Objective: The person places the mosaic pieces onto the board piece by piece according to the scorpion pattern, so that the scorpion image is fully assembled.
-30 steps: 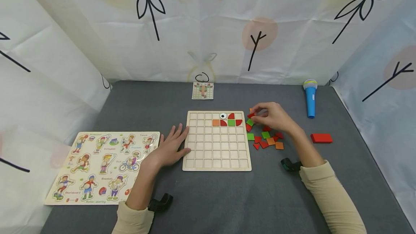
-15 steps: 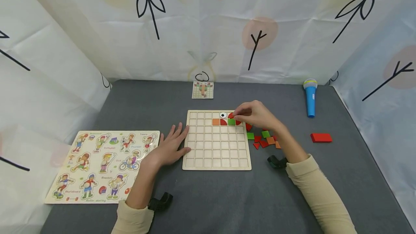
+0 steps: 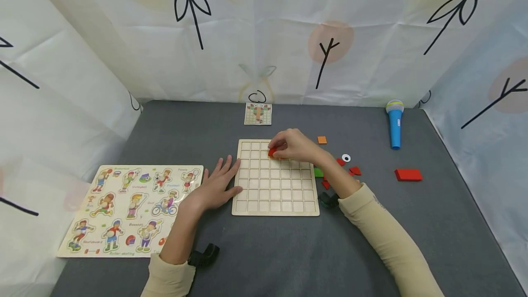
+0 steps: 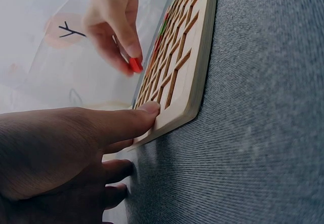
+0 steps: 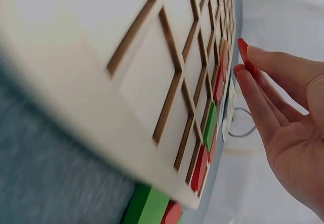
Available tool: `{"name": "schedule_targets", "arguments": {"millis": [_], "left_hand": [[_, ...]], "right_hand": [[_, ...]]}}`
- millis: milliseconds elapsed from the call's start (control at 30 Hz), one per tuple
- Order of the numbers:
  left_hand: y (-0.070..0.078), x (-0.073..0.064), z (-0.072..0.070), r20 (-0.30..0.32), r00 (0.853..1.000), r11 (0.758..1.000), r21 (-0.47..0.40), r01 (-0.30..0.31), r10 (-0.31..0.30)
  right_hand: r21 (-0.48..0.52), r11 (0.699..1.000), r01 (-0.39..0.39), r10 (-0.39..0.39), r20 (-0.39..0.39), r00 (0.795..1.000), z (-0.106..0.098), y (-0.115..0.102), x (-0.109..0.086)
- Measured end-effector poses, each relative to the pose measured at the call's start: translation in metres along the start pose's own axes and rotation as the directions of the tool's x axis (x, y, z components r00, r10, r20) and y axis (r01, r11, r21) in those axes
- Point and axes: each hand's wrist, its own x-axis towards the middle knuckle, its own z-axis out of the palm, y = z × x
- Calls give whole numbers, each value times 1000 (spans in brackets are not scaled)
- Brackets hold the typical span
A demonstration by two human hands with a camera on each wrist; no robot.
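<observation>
A wooden grid board lies at the middle of the grey table. My left hand has its fingers spread at the board's left edge, and in the left wrist view its thumb rests on the rim. Over the top rows, my right hand pinches a small red tile between thumb and fingers. That tile is above the board's surface in the right wrist view. Set in the grid there are a green tile, a red tile and others; in the head view the right hand hides them.
Right of the board lie loose tiles, among them an orange square, a white eye disc and a green square. Farther right are a red block and a blue toy microphone. A pattern card lies behind, a picture puzzle left.
My right hand has picked a red tile from the loose pile and carried it left over the board's top rows. The left hand has stayed at the board's edge.
</observation>
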Motion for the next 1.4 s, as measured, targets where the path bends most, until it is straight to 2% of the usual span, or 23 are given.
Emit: {"name": "schedule_targets", "arguments": {"millis": [100, 333, 600, 833, 1167, 1400], "left_hand": [[3, 0, -1, 9, 1000, 1000, 2, 15, -15], [-8, 4, 6, -21, 1000, 999, -28, -19, 19], [-16, 10, 13, -31, 1000, 1000, 14, -3, 4], [-17, 9, 13, -24, 1000, 1000, 15, -3, 3], [-19, 11, 15, -32, 999, 1000, 21, -14, 15], [-16, 8, 13, -42, 999, 1000, 19, -20, 21]], "right_hand": [[-13, 1000, 0, 0, 31, 1000, 4, -3, 6], [-120, 992, 39, -33, 52, 998, 11, -4, 17], [-139, 990, 14, -4, 74, 997, 15, -6, 22], [-159, 987, 22, -9, 81, 997, 17, -8, 24], [-174, 984, 37, -29, 46, 999, 16, -8, 18], [-149, 989, 17, -16, 6, 1000, 9, -3, 4]]}}
